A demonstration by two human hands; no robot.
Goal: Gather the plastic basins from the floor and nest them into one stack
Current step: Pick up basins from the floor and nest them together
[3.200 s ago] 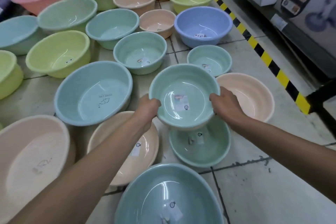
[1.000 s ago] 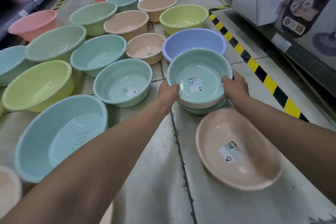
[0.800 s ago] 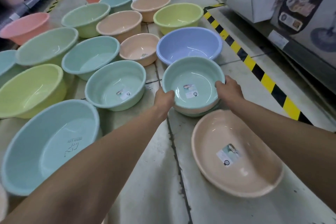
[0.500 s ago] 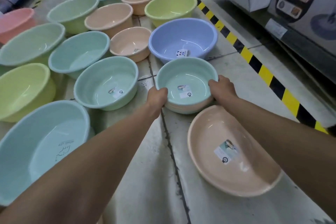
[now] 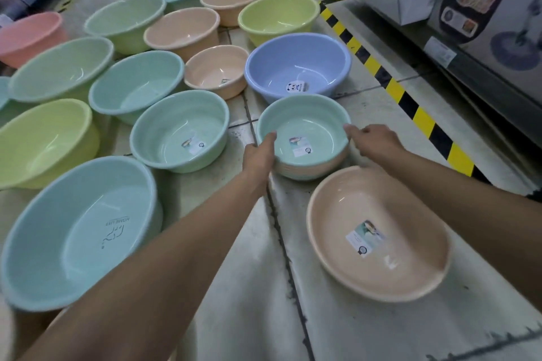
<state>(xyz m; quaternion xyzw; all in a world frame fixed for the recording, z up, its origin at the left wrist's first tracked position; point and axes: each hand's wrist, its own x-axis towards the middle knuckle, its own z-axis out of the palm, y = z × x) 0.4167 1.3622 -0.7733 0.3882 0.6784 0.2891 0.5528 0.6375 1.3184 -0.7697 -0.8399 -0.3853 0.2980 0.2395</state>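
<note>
1. Mint-green basin (image 5: 305, 138) sits nested atop a small stack (image 5: 311, 170) on the floor (image 5: 243, 272), just before the blue basin (image 5: 297, 67)
2. Left hand (image 5: 259, 154) clasps its left rim, thumb over the lip; right hand (image 5: 372, 141) meets the right rim, pinching or merely touching I cannot tell
3. Thin plastic: probably light, stiff, slippery; best held by the rolled rim, at opposite sides

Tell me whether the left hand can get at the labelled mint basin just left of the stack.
Probably yes: the left hand grips the stack by its rim, the mint basin sits beside it, uncovered, with bare floor between. It must let go first.
</note>
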